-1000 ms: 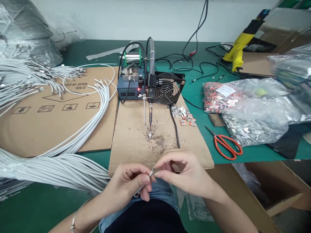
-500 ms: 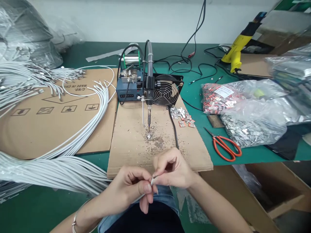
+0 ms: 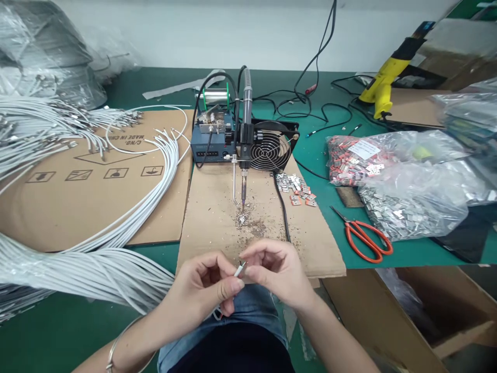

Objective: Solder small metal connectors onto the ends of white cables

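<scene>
Between the thumb and fingers of my left hand [image 3: 212, 285] is the end of a white cable [image 3: 239, 270], pointing up and to the right. Thin wire ends stick out of its tip. My right hand [image 3: 274, 269] is close beside that tip, thumb and index finger a little apart, with nothing visible gripped between them. Both hands are over my lap at the front edge of a cardboard sheet [image 3: 209, 228]. Beyond them, a soldering iron [image 3: 244, 186] in a stand points down at solder scraps on the cardboard.
A blue soldering machine [image 3: 212, 145] with a solder spool [image 3: 213, 97] and a fan [image 3: 269, 150] stands behind. White cable bundles [image 3: 89, 274] lie left. Small metal connectors [image 3: 291, 182], orange-handled scissors [image 3: 367, 241], bagged parts [image 3: 411, 202] and a yellow heat gun [image 3: 382, 85] are to the right.
My right fingers have come off the cable end and parted slightly. The cable tip is now exposed, tilted up and right in my left hand. The view has shifted a little.
</scene>
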### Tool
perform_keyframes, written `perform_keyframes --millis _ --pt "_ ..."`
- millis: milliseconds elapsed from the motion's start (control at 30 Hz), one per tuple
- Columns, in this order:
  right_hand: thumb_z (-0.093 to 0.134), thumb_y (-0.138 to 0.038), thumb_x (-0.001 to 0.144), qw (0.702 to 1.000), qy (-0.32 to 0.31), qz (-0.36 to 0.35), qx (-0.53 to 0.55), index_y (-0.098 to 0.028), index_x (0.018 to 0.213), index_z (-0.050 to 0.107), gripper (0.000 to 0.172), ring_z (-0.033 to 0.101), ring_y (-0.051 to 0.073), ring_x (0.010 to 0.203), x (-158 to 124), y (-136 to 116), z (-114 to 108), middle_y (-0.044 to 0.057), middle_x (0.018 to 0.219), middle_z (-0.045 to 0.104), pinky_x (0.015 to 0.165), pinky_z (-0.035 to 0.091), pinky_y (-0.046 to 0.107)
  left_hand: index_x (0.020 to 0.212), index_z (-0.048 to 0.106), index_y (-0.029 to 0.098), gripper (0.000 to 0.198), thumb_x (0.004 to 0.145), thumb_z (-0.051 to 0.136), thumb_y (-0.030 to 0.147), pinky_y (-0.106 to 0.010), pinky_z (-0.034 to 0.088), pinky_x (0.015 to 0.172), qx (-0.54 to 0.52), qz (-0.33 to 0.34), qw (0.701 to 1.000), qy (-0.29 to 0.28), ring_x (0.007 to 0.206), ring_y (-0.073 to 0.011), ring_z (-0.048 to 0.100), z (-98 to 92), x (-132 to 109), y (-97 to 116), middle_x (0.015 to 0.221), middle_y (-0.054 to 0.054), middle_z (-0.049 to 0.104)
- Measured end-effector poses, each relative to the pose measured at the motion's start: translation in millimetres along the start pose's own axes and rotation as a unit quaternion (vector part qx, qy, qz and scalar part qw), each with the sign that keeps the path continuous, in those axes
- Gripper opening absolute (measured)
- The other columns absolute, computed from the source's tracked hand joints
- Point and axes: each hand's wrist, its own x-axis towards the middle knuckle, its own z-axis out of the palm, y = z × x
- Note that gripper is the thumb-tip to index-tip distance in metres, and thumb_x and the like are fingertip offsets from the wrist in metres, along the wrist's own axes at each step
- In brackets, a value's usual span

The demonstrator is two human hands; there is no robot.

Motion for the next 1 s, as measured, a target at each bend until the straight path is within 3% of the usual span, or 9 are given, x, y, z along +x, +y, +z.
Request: perform_keyframes --millis 100,233,533,633,700,800,867,933,1000 --pt "0.072 -0.02 0.067 0.988 -0.041 0.01 -0.151 -0.015 0.072 0.067 0.009 0.037 0.006 0.043 -1.0 -17.8 -5.5 -0.004 0.052 0.051 0.04 0.029 0.019 0.06 0.054 0.016 0.024 0.065 0.073 0.029 -0.018 0.042 0.043 0.061 -0.017 0.998 0.013 0.039 -0.0079 0.051 1.8 -3.1 4.4 0.044 0.006 0.052" --pt "0.071 -0.018 0.068 0.965 -0.064 0.004 -0.254 -0.015 0.064 0.064 0.008 0.036 0.006 0.042 1.4 -30.6 -8.5 -0.006 0.047 0.046 0.039 0.027 0.02 0.063 0.055 0.016 0.019 0.071 0.068 0.027 -0.02 0.042 0.046 0.126 -0.012 0.992 0.016 0.043 -0.0083 0.051 1.3 -4.0 3.2 0.049 0.006 0.051" --pt "0.067 -0.032 0.072 0.985 -0.002 -0.065 -0.16 -0.016 0.055 0.058 0.026 0.041 0.007 0.042 1.0 -14.0 1.5 -0.002 0.049 0.054 0.038 0.031 0.02 0.061 0.051 0.017 0.027 0.069 0.071 0.034 -0.019 0.043 0.05 0.04 -0.01 0.999 -0.022 0.046 -0.0092 0.054 -0.1 4.1 -3.1 0.048 0.003 0.059" --pt "0.066 -0.036 0.073 0.969 -0.001 -0.054 -0.242 -0.016 0.065 0.063 0.022 0.043 0.008 0.042 4.6 -28.3 -15.0 -0.002 0.05 0.054 0.038 0.032 0.019 0.063 0.054 0.016 0.029 0.07 0.069 0.04 -0.02 0.044 0.047 0.041 0.004 0.999 -0.02 0.045 -0.0097 0.055 -6.2 7.4 -4.1 0.05 0.002 0.061" --pt "0.062 -0.032 0.077 0.911 0.04 -0.068 -0.405 -0.016 0.081 0.067 0.017 0.047 0.01 0.048 11.0 -47.1 -37.4 -0.001 0.057 0.058 0.044 0.036 0.022 0.064 0.054 0.016 0.031 0.071 0.066 0.044 -0.019 0.042 0.042 0.06 0.004 0.998 0.001 0.041 -0.0092 0.052 -11.4 9.5 -4.1 0.047 0.002 0.059" --pt "0.051 -0.022 0.085 0.707 0.093 -0.08 -0.697 -0.016 0.092 0.068 0.02 0.056 0.015 0.061 27.1 -76.7 -74.9 0.005 0.078 0.068 0.058 0.04 0.027 0.065 0.054 0.016 0.029 0.071 0.065 0.042 -0.018 0.04 0.037 0.097 -0.006 0.995 0.032 0.037 -0.0083 0.048 -18.3 13.8 -2.3 0.042 0.004 0.053" --pt "0.048 -0.019 0.086 0.601 0.056 -0.022 -0.797 -0.017 0.092 0.068 0.021 0.061 0.019 0.074 39.7 -89.6 -92.9 0.006 0.085 0.069 0.064 0.04 0.028 0.069 0.055 0.016 0.025 0.07 0.066 0.038 -0.018 0.04 0.035 0.107 -0.014 0.993 0.039 0.036 -0.0082 0.048 -21.6 18.2 1.0 0.044 0.006 0.052" --pt "0.051 -0.023 0.085 0.56 0.017 0.018 -0.828 -0.017 0.09 0.068 0.018 0.062 0.02 0.079 50.7 -95.1 -102.4 0.006 0.085 0.069 0.062 0.039 0.027 0.073 0.055 0.016 0.024 0.068 0.066 0.036 -0.017 0.04 0.032 0.114 -0.012 0.993 0.038 0.035 -0.0078 0.047 -24.1 23.8 6.1 0.046 0.007 0.051" --pt "0.055 -0.029 0.083 0.549 -0.005 0.037 -0.835 -0.017 0.084 0.067 0.017 0.062 0.02 0.074 58.6 -95.5 -105.0 0.006 0.079 0.069 0.057 0.037 0.026 0.075 0.055 0.016 0.022 0.069 0.064 0.035 -0.017 0.04 0.031 0.137 -0.003 0.99 0.036 0.034 -0.0075 0.045 -26.4 30.2 12.6 0.045 0.008 0.049"
